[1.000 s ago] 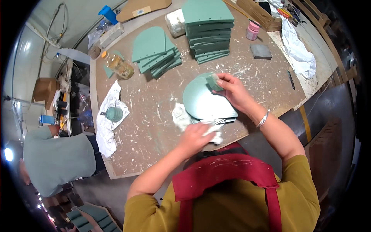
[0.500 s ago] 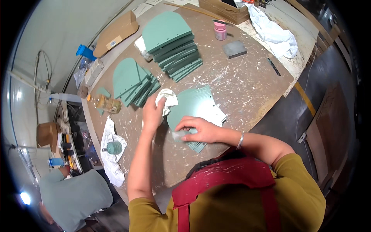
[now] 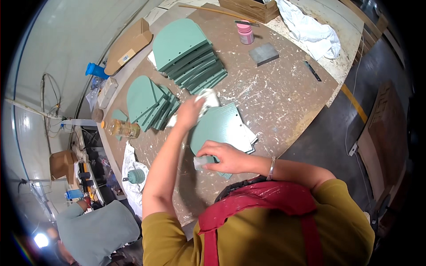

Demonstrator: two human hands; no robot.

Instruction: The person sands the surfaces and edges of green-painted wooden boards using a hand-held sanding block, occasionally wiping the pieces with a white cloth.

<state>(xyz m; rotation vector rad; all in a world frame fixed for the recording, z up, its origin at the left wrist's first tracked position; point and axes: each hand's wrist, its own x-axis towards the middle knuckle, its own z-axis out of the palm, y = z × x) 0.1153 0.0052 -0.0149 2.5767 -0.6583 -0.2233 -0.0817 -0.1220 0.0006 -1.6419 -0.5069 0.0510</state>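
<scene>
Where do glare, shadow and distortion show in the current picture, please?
Head view: glare whitens part of the green panel nearest the right hand; head view: shadow darkens the tabletop right of the left forearm; head view: a light flares at lower left, and the tabletop's edges bow.

cardboard piece: pale label | pink bottle | lettering: too small to read

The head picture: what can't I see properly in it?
In the head view:
White cloth: partly hidden by the left hand, which looks blurred.
Small grey-green block: partly covered by the right hand gripping it.
Lower green panels: mostly covered by the top panel.
Brown box: cut off by the upper edge.
</scene>
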